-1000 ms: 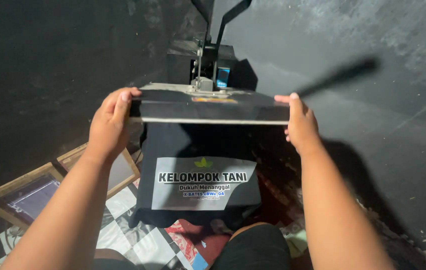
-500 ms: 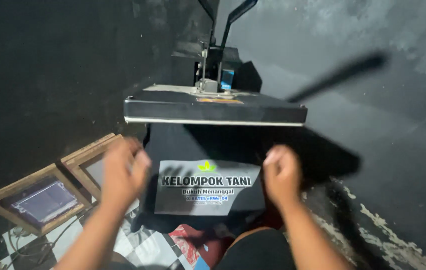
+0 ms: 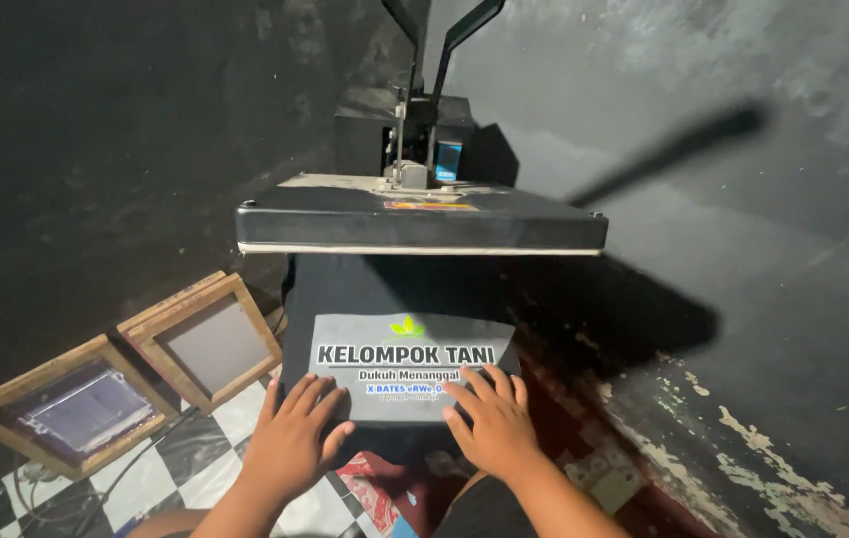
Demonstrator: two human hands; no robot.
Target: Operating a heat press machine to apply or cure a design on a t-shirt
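My left hand point(image 3: 295, 443) lies flat with its fingers point(image 3: 307, 397) spread and open, palm down on the near edge of the black fabric garment point(image 3: 395, 299) draped over the lower bed of the heat press; my right hand point(image 3: 489, 423) lies the same way just beside it, fingers point(image 3: 489, 384) splayed and gripping nothing, their tips touching the lower edge of the grey rectangular transfer sheet point(image 3: 410, 369) with white and blue lettering and a small green leaf mark; the sheet rests flat on the garment, in the middle of the near half of the bed; above and behind it the black flat upper plate of the press point(image 3: 420, 224) hangs raised, well apart from the sheet, with its pale edge facing me; two dark handle bars point(image 3: 464, 30) rise from the back of the machine; to my left, two wooden-framed screens point(image 3: 126, 374) lie side by side on the black-and-white chequered floor point(image 3: 220, 443); a red patterned cloth point(image 3: 385, 483) shows below the garment, between my wrists; the walls around are dark and rough.
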